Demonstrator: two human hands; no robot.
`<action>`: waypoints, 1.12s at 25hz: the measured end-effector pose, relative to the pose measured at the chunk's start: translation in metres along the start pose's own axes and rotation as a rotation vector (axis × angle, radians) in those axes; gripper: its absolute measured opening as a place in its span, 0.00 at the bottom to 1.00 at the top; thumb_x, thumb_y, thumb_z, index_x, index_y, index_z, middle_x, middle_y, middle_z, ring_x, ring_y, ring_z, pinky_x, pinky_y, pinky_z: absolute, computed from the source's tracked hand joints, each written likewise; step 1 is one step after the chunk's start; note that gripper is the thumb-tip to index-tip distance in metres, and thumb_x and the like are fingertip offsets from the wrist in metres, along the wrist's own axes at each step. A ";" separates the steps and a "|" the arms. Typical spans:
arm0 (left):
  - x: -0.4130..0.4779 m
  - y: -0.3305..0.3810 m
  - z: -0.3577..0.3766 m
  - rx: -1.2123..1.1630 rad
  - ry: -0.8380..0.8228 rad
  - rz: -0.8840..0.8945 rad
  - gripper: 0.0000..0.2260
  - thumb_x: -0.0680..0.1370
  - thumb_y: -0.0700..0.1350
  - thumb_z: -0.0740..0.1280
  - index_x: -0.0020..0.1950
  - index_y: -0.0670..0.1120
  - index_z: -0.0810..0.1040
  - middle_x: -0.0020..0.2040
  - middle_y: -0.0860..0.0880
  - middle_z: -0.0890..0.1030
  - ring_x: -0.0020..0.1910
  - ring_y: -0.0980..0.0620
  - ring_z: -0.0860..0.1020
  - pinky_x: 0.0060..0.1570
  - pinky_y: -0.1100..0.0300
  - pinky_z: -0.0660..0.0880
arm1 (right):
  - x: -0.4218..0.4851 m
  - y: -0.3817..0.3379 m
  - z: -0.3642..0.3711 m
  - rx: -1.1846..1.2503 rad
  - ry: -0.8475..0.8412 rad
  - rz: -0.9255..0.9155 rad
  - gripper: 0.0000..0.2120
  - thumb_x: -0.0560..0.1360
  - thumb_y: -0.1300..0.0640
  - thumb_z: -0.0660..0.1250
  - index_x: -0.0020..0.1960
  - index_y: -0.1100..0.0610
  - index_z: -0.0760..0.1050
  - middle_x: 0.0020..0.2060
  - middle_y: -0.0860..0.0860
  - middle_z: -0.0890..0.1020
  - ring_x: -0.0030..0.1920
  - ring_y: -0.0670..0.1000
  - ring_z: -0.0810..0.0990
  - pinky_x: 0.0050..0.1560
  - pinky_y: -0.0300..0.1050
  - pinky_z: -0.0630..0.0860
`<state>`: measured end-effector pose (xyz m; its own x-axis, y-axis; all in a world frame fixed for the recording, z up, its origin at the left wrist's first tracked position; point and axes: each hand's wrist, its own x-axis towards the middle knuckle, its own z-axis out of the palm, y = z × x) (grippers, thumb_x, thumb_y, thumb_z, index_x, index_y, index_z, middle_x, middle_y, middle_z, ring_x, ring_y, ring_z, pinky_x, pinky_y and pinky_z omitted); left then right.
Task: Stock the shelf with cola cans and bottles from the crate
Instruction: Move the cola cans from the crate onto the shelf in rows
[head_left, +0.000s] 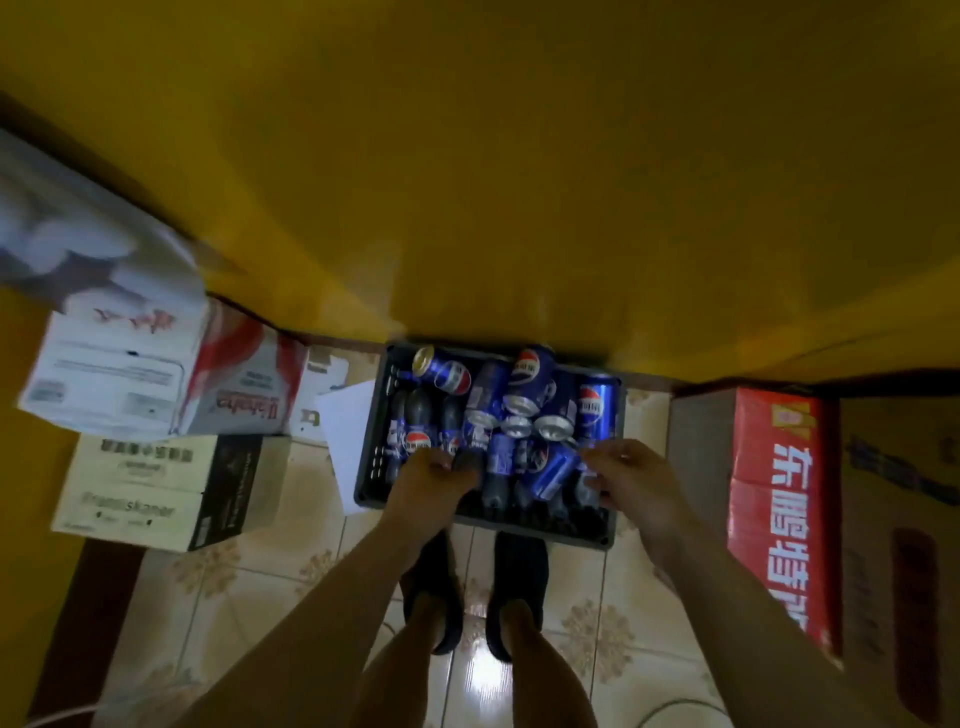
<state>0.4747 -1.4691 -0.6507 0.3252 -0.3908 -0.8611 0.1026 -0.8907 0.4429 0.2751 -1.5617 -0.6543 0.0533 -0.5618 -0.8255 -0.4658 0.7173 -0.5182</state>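
Note:
A dark plastic crate (370, 457) sits on the tiled floor against a big yellow surface (519, 182). It holds several blue cola cans (597, 405) lying in a jumble and several dark cola bottles (421, 415). My left hand (426, 483) is in the crate's near left part, its fingers curled around the top of a dark cola bottle (467, 460). My right hand (634, 483) hovers over the near right part. Its fingers are spread above a blue can (553, 470) and a bottle, gripping nothing that I can see.
Cardboard boxes are stacked at the left: a white and red one (156, 374) on a beige one (156, 488). A red printed box (774, 509) stands close on the right. A white sheet (348, 431) leans on the crate. My feet in dark shoes (519, 582) stand just before it.

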 end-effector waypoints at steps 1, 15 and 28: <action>0.023 -0.012 0.005 0.003 -0.007 -0.001 0.06 0.74 0.41 0.70 0.44 0.42 0.74 0.37 0.40 0.75 0.39 0.46 0.75 0.42 0.51 0.73 | 0.014 0.010 0.010 -0.020 -0.006 0.022 0.18 0.75 0.50 0.71 0.61 0.57 0.76 0.52 0.55 0.81 0.46 0.51 0.82 0.49 0.49 0.79; 0.212 -0.063 0.047 -0.059 0.061 0.147 0.48 0.64 0.55 0.80 0.76 0.47 0.57 0.73 0.44 0.66 0.69 0.43 0.69 0.64 0.49 0.72 | 0.170 0.017 0.086 -0.362 0.263 -0.179 0.29 0.74 0.43 0.70 0.68 0.58 0.69 0.39 0.44 0.74 0.42 0.47 0.75 0.44 0.42 0.71; 0.232 -0.082 0.038 -0.587 -0.171 -0.014 0.23 0.74 0.48 0.73 0.66 0.48 0.72 0.58 0.44 0.80 0.45 0.49 0.82 0.37 0.59 0.77 | 0.225 -0.005 0.116 -0.611 0.201 -0.017 0.37 0.65 0.38 0.76 0.63 0.62 0.73 0.54 0.56 0.80 0.55 0.57 0.80 0.57 0.55 0.79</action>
<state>0.5062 -1.4955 -0.8958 0.1698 -0.4551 -0.8741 0.6227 -0.6380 0.4531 0.3924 -1.6438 -0.8632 -0.0733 -0.6800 -0.7296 -0.8887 0.3765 -0.2616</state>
